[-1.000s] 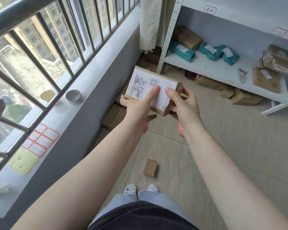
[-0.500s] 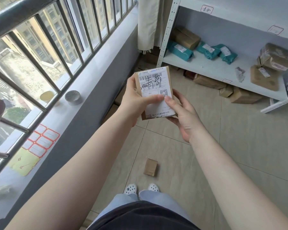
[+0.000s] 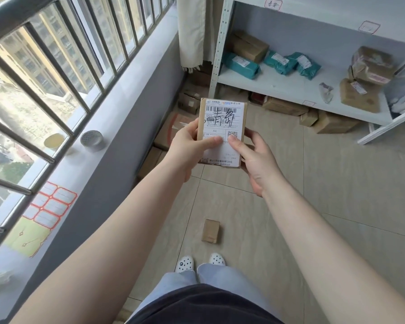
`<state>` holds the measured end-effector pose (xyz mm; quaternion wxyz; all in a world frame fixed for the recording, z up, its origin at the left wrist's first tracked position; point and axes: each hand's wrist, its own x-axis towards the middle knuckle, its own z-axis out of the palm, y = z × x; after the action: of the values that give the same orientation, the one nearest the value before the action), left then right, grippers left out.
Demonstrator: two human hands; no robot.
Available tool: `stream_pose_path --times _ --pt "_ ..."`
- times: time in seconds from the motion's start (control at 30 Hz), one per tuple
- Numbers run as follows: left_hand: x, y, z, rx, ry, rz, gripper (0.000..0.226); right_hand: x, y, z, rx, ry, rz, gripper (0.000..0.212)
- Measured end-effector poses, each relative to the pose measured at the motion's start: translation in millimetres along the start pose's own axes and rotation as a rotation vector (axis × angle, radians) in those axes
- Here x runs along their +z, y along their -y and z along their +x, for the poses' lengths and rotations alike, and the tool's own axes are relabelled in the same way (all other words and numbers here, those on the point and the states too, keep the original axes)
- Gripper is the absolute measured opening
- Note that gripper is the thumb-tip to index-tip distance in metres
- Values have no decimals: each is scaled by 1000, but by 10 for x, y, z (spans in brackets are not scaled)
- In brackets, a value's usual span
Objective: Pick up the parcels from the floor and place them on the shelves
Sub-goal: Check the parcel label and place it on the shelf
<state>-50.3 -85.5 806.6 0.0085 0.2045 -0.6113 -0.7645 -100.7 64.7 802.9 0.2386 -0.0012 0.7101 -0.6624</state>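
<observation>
A small brown cardboard parcel [image 3: 222,118] with a white shipping label and black handwriting is held upright in front of me, label facing me. My left hand [image 3: 187,146] grips its left edge with the thumb on the label. My right hand [image 3: 255,160] grips its right and lower side, thumb also on the label. Another small brown parcel [image 3: 211,231] lies on the tiled floor just ahead of my feet. The white metal shelf [image 3: 290,87] stands at the upper right, carrying teal bags [image 3: 240,63] and brown boxes [image 3: 250,46].
More cardboard boxes [image 3: 285,106] lie on the floor under the shelf and along the grey wall under the window sill [image 3: 117,108]. A tape roll [image 3: 91,140] and label sheets [image 3: 52,204] rest on the sill. A curtain [image 3: 192,31] hangs by the shelf post.
The parcel has been turned from tilted sideways to upright with the label facing me. Both hands shifted their hold on it.
</observation>
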Motion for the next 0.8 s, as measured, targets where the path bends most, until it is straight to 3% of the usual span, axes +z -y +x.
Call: stream_pose_path --times 0.17,0.47,0.8 --pt "266 50 51 -16 110 12 44 -236 -104 -63 53 -98 55 64" --pt "1108 215 250 -84 185 50 42 -1063 -172 -120 87 -207 144 56" --pt "2685 635 666 -178 201 50 42 -2688 -295 70 152 -263 154 56"
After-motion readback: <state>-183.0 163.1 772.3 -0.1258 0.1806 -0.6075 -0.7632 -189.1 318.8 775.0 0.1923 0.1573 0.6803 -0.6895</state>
